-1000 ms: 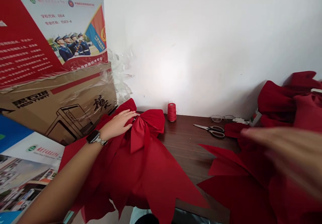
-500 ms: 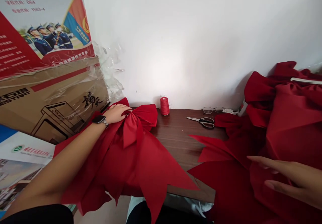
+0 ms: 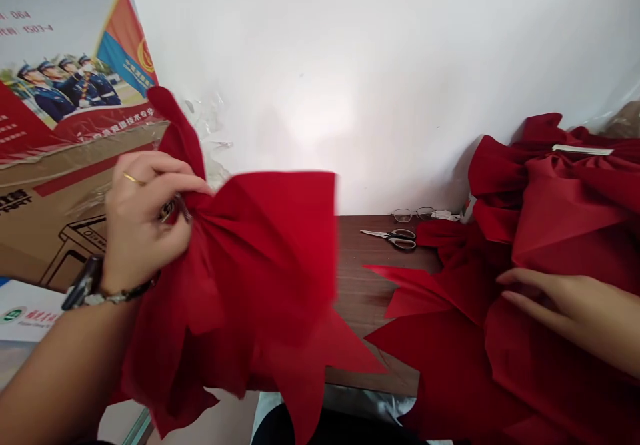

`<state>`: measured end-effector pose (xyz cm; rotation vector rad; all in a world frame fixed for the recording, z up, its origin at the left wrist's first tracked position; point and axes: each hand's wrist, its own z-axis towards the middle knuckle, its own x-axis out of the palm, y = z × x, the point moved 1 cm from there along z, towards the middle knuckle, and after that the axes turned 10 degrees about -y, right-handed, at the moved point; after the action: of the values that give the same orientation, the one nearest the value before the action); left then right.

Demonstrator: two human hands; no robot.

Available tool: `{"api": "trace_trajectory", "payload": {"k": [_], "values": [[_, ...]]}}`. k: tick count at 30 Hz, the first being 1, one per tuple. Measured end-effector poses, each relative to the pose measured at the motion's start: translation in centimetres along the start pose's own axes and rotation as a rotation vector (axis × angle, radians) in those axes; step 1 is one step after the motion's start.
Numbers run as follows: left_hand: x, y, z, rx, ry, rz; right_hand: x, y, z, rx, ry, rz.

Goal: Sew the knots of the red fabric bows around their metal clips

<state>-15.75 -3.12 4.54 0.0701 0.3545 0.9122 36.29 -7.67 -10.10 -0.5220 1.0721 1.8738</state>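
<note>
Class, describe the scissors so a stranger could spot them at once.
Along the white wall runs a dark wooden table. Beneath a pair of glasses lie the scissors, steel blades pointing left, dark handles right, the only tool among the red fabric bows.

A: Place type?
B: Small office-style workroom, with craft work done at a desk.
A: Evidence?
B: Dark wood-grain desk [image 3: 375, 272] against a plain white wall [image 3: 350, 78]. Scissors [image 3: 389, 238] and eyeglasses [image 3: 413, 214] lie on it. Upper left, a printed display board [image 3: 75, 52] leans above a cardboard carton [image 3: 60, 225]. Far right, a heap of red fabric bows [image 3: 565, 192].
A: Could it be a home?
B: Can't tell.
</note>
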Motion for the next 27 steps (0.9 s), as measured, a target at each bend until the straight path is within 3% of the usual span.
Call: {"api": "trace_trajectory", "payload": {"k": [2, 4, 5, 7, 9, 11, 13, 20, 24, 27], "values": [[1.1, -4.4, 0.3, 0.086, 0.117, -0.022, 0.1, 3.4, 0.8, -0.005, 0.120, 0.082], [3.5, -8.1, -0.3, 0.183, 0.282, 0.002, 0.3, 6.5, 1.2, -0.004, 0.127, 0.220], [5.0, -9.5, -0.9, 0.222, 0.404, 0.049, 0.6, 7.8, 1.3, 0.037, 0.193, 0.291], [8.1, -11.5, -2.4, 0.334, 0.485, 0.062, 1.4, 9.8, 1.6, 0.042, 0.229, 0.447], [10.8, -12.5, -4.0, 0.445, 0.516, 0.018, 2.4, 11.0, 2.0, -0.044, 0.194, 0.421], [12.8, -12.9, -5.3, 0.529, 0.465, -0.019, 3.6, 11.7, 2.7, -0.119, 0.191, 0.355], [14.0, -13.1, -6.1, 0.565, 0.401, -0.039, 5.0, 12.2, 3.5, -0.134, 0.283, 0.357], [15.1, -13.4, -6.4, 0.678, 0.133, -0.164, 8.9, 13.2, 6.8, 0.027, 0.291, 0.612], [15.3, -13.0, -6.8, 0.678, 0.026, -0.135, 9.3, 13.7, 8.1, -0.031, 0.245, 0.414], [15.6, -12.4, -7.7, 0.637, 0.067, -0.134, 8.7, 14.3, 8.2, -0.089, 0.211, 0.181]]}}
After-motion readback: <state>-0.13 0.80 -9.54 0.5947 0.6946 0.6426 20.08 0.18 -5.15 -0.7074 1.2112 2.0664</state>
